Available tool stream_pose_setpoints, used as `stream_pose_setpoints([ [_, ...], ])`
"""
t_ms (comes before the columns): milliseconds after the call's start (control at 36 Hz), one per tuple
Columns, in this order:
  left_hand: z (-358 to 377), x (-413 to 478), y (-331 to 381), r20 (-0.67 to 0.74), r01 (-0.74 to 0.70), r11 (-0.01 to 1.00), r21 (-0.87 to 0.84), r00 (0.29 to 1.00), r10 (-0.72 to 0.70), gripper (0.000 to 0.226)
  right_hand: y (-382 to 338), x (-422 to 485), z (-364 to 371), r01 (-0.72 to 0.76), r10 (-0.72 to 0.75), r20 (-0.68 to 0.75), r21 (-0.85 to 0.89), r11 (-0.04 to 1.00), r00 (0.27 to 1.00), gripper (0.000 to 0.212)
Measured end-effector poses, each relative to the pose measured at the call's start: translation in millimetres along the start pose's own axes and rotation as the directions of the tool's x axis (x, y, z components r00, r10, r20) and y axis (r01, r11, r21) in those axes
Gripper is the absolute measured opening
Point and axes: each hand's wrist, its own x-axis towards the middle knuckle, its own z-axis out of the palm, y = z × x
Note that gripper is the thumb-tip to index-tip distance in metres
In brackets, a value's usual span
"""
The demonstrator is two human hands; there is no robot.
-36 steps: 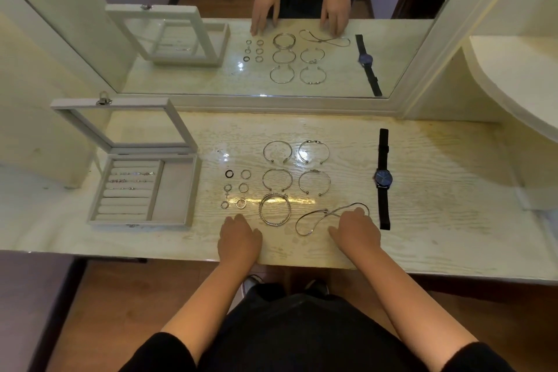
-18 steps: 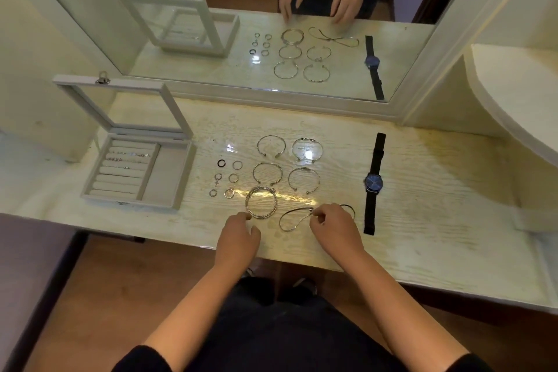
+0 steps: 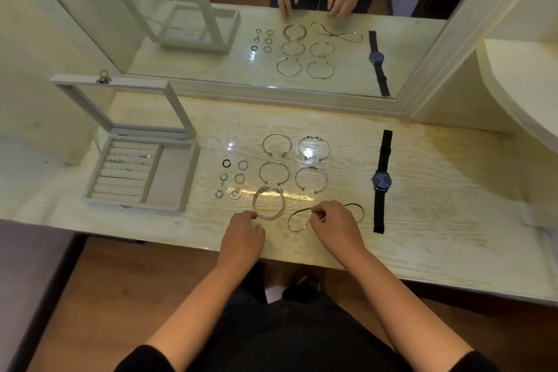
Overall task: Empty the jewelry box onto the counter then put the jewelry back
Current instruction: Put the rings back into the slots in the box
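The right hand pinches the thin wire necklace between thumb and forefinger, near where its 2 loops cross; the loops lie flat on the tabletop. The left hand sits beside it, its curled fingers at the near edge of the stacked bangles (gripping or merely touching, I cannot tell). Beyond them lie 4 open cuffs in 2 rows, with 6 rings to their left and a dark watch on the right. The jewelry box stands open at far left, with a few small pieces in its ring rolls.
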Motion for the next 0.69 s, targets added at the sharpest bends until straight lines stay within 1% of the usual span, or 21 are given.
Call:
stream_pose_setpoints([
  [167, -22.1, 21.8, -8.9, 0.019, -0.043, 0.999, -0.001, 0.999, 0.043, 0.035, -25.4, 8.7, 13.3, -0.037, 0.038, -0.042, 0.027, 0.999, 0.998, 0.023],
  [389, -64.0, 58.3, -22.4, 0.109, -0.108, 0.994, -0.013, 0.988, 0.109, 0.031, -75.1, 24.8, 37.8, -0.092, 0.094, -0.065, 0.039, 0.995, 0.993, 0.024],
  [556, -93.5, 83.7, -29.4, 0.192, -0.179, 0.984, -0.021, 0.965, 0.180, 0.026, -110.4, 37.6, 55.3, -0.116, 0.125, -0.097, 0.087, 0.989, 0.987, 0.019],
  [694, -116.1, 99.8, -36.4, 0.184, -0.210, 0.977, -0.041, 0.959, 0.214, 0.022, -132.3, 46.9, 69.6, -0.173, 0.186, -0.090, 0.134, 0.976, 0.978, 0.019],
])
